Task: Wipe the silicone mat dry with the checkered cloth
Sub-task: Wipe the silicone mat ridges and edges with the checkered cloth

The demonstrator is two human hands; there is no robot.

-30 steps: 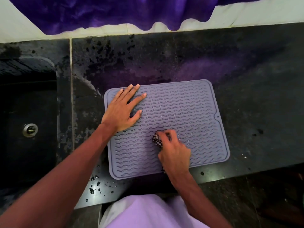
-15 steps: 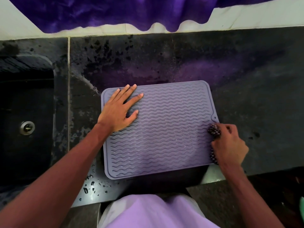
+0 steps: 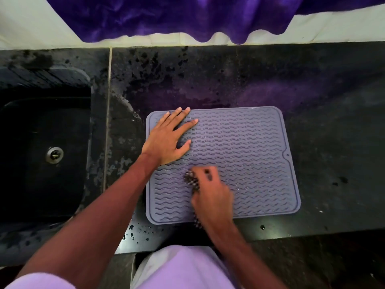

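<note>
From my feed, the grey silicone mat (image 3: 239, 153) lies flat on the dark stone counter (image 3: 312, 90). My left hand (image 3: 166, 140) is spread straight-fingered on its far left corner, and my blurred right hand (image 3: 210, 195) is curled round the bunched checkered cloth (image 3: 190, 179) on the mat's near left part, hiding most of it. A black sink (image 3: 25, 163) with a metal drain (image 3: 54, 154) sits to the left, water droplets (image 3: 137, 232) speckle the counter's near edge, and a purple cloth (image 3: 166, 15) hangs behind.
</note>
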